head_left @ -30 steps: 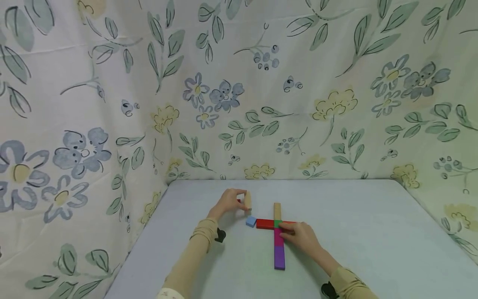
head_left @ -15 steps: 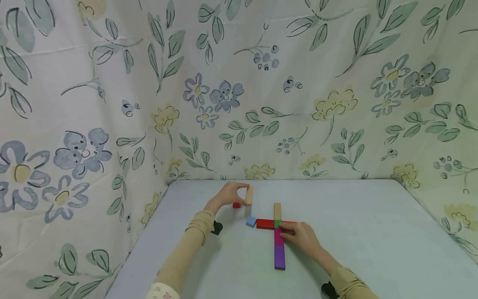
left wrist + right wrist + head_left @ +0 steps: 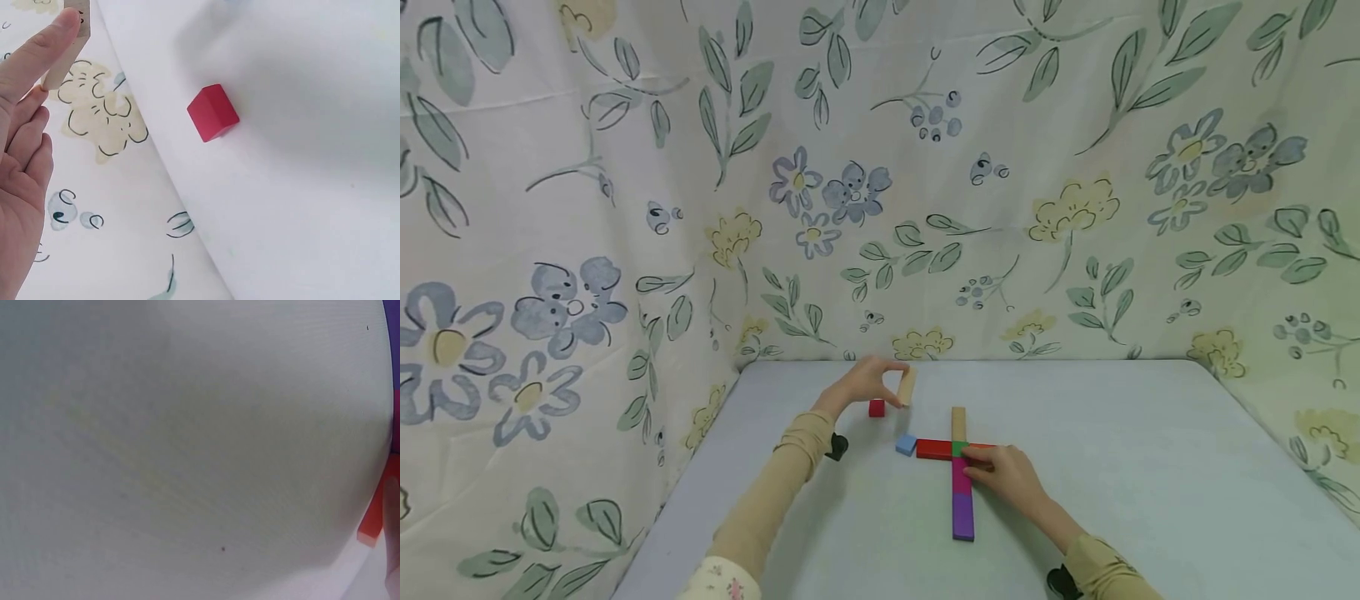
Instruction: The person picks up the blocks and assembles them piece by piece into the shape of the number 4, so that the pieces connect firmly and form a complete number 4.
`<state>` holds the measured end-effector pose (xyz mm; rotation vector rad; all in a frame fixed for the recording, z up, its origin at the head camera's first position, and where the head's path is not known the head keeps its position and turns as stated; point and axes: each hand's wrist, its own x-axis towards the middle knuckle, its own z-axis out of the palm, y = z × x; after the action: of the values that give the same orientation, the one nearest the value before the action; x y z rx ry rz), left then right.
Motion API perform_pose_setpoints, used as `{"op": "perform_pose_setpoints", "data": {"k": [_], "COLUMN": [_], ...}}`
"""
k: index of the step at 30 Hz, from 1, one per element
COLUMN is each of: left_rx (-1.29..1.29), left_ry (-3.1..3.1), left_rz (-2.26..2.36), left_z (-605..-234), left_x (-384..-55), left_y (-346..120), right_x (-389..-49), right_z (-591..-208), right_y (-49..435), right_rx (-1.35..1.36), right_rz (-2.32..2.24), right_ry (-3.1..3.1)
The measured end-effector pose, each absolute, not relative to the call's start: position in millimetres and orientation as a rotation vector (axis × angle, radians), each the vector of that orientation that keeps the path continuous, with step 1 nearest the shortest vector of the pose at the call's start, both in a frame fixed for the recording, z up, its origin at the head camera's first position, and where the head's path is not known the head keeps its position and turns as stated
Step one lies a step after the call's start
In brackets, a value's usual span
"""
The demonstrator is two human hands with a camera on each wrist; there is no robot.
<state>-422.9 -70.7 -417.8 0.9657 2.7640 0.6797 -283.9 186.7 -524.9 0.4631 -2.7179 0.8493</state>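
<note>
My left hand (image 3: 867, 382) pinches a plain wooden block (image 3: 907, 387) by its ends, near the table's far edge. In the left wrist view the thumb overlaps this block (image 3: 59, 70), and a red block (image 3: 213, 114) lies apart on the table below. My right hand (image 3: 1011, 479) rests at the middle of a cross of flat blocks, its fingertips touching the green block (image 3: 958, 448) and magenta block (image 3: 962, 477). It partly covers an orange-red block (image 3: 982, 446). In the right wrist view, a finger lies along that orange-red block (image 3: 373, 515).
The cross also has a red block (image 3: 934, 449) at left, a wooden one (image 3: 958, 423) at the top and a purple one (image 3: 962, 517) at the bottom. A blue block (image 3: 906, 445) lies angled beside the red arm. Floral cloth (image 3: 880, 208) hangs behind the white table (image 3: 1150, 467).
My left hand has lifted the wooden block up and away toward the far edge, tilting it slightly. The red block behind the hand now shows fully. My right hand has stayed in place.
</note>
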Motion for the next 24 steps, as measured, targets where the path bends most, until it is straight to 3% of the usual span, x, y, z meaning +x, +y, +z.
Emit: {"op": "perform_pose_setpoints", "data": {"k": [10,24], "left_rx": [1.081,1.073], "left_ry": [2.770,2.692], "left_rz": [0.606,0.576], "left_z": [-401.7,-423.9], "left_x": [-425.7,-419.3], "left_y": [-65.7,-52.3], "right_x": [-283.5,-285.0], "right_z": [-523.2,-526.8], "right_y": [186.0,186.3], "right_rx": [0.474,0.442], "right_rz": [0.869,0.837], "right_ry": [-2.713,-2.720]}}
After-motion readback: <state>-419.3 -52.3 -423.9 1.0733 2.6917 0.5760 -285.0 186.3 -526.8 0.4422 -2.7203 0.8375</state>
